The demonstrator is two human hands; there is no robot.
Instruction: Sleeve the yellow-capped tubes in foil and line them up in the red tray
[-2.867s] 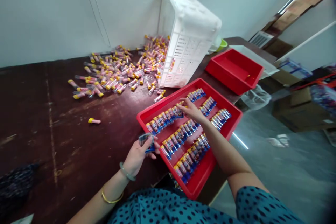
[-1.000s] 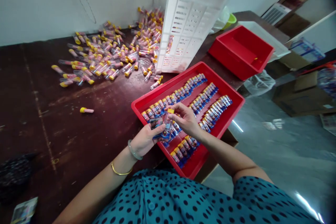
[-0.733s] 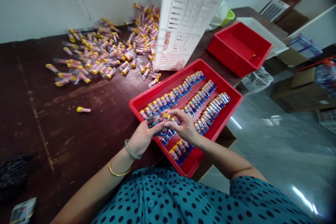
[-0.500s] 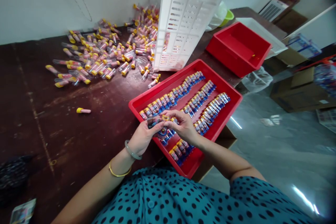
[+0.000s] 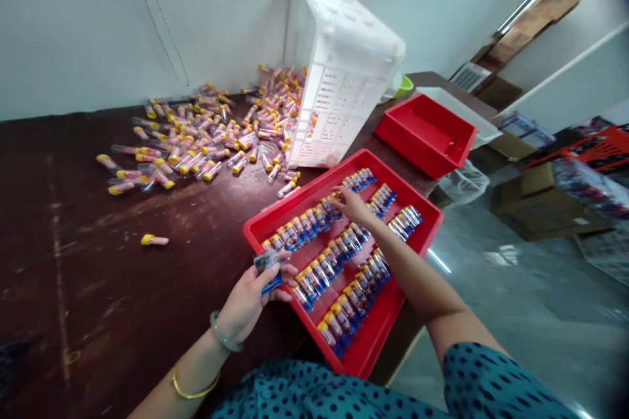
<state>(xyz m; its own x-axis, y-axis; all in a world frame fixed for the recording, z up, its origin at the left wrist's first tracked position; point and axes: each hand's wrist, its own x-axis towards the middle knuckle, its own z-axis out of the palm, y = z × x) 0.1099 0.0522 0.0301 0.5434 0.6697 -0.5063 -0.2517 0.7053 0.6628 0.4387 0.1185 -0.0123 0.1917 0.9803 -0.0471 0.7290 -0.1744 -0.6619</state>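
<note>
A red tray (image 5: 423,205) lies in front of me at the table's near edge, holding rows of small tubes with yellow caps and blue labels (image 5: 334,254). My left hand (image 5: 244,300) is at the tray's near left corner, fingers closed on a small stack of blue printed cards (image 5: 266,266). My right hand (image 5: 350,205) reaches across the tray to its far row, fingertips on a tube there; whether it grips it is not clear.
A heap of loose pink tubes with yellow caps (image 5: 206,137) lies at the back by the wall; one tube (image 5: 154,240) lies apart. A white crate (image 5: 342,75) stands tipped beside it. A second red tray (image 5: 425,135) sits right. Cardboard boxes (image 5: 538,209) stand on the floor.
Both hands were together over the tray's near end, working a tube and a card. Now my right hand has stretched out to the far row, and my left hand stays back with the cards.
</note>
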